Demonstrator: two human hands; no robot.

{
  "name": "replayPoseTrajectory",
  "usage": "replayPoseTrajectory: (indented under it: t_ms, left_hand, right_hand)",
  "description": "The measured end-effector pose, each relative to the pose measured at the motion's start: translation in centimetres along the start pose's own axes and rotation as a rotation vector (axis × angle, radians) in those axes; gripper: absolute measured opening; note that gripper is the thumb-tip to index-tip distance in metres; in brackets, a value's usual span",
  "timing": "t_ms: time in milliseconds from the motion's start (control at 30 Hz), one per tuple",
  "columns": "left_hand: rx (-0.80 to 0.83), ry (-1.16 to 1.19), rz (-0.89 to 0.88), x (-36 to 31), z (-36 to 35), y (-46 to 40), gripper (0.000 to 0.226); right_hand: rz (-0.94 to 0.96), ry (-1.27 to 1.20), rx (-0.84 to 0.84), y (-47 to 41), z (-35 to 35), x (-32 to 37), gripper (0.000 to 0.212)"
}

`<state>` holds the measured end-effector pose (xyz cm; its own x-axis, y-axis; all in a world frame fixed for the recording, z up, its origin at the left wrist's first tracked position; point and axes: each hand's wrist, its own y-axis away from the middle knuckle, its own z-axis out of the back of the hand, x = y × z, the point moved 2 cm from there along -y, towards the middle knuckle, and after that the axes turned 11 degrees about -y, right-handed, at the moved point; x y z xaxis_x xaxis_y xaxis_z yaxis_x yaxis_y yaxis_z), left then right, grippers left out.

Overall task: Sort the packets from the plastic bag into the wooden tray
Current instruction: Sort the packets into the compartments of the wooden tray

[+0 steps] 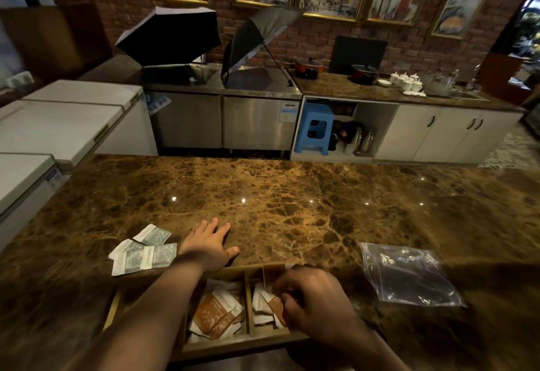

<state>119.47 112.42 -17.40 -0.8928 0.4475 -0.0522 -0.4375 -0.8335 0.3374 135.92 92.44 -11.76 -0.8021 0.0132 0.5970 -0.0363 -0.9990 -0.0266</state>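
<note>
A wooden tray [248,306] with compartments sits at the counter's near edge, partly under my arms. Its middle compartment holds several brown-and-white packets [217,315]. My right hand [309,303] is over the right compartment, fingers pinched on a brown packet [273,303] among others there. My left hand [211,246] rests flat and open on the counter just beyond the tray. Several grey-green packets [144,253] lie loose on the counter to its left. The clear plastic bag [409,274] lies flat to the right and looks empty.
The brown marble counter [292,201] stretches wide beyond the tray. White chest freezers [58,125] stand at the left. Behind are steel cabinets with open umbrellas [172,37], a blue stool [314,129] and crockery on a back counter.
</note>
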Motion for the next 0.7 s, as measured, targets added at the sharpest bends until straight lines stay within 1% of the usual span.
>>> replayPoseTrajectory:
  t_ms: [100, 200, 267, 433, 500, 600, 633, 700]
  left_hand:
    - [0.015, 0.041, 0.016, -0.1, 0.2, 0.7, 0.071]
    - [0.02, 0.069, 0.018, 0.0, 0.4, 1.2, 0.069]
    - [0.018, 0.087, 0.009, 0.2, 0.2, 1.6, 0.068]
    - [0.005, 0.111, -0.007, 0.5, 0.1, 1.7, 0.066]
    - [0.0, 0.117, -0.007, 0.6, 0.0, 1.7, 0.066]
    - [0.002, 0.136, -0.012, 0.6, -0.1, 1.8, 0.065]
    - [0.0, 0.143, -0.013, 0.7, 0.0, 1.8, 0.065]
    - [-0.024, 0.15, -0.018, 0.9, 0.4, 2.0, 0.063]
  right_hand:
    - [-0.002, -0.006, -0.004, 0.1, 0.1, 0.3, 0.025]
    - [-0.038, 0.001, -0.035, 0.0, 0.3, 0.5, 0.021]
    - [-0.038, 0.013, -0.041, 0.0, 0.2, 0.7, 0.023]
    - [-0.008, 0.101, 0.111, 0.2, -0.6, 0.8, 0.032]
    - [0.003, 0.117, 0.129, 0.1, -0.6, 1.0, 0.036]
    - [0.003, 0.088, 0.089, -0.2, -0.5, 1.3, 0.045]
    - [0.006, 0.086, 0.067, -0.5, -0.5, 1.5, 0.044]
    - [0.005, 0.103, 0.026, -1.0, -0.1, 2.0, 0.033]
